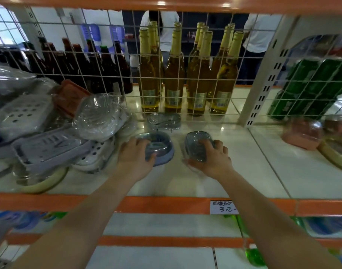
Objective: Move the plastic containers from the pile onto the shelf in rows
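Note:
My left hand (134, 155) grips a blue plastic container (160, 147) in clear wrap, sitting on the white shelf (263, 171). My right hand (214, 158) holds a second blue wrapped container (197, 145), tilted up on its edge. A third blue container (164, 121) sits flat behind them, close to the wire grid. The pile of wrapped plastic containers (55, 133), grey, white, clear and orange, fills the shelf's left side.
A wire grid (185, 74) backs the shelf, with brown bottles (79, 65) and yellow bottles (195, 74) behind it. Pink wrapped containers (302, 133) sit at the right. An orange shelf edge (146, 204) carries a price tag (223, 207). People stand beyond the bottles.

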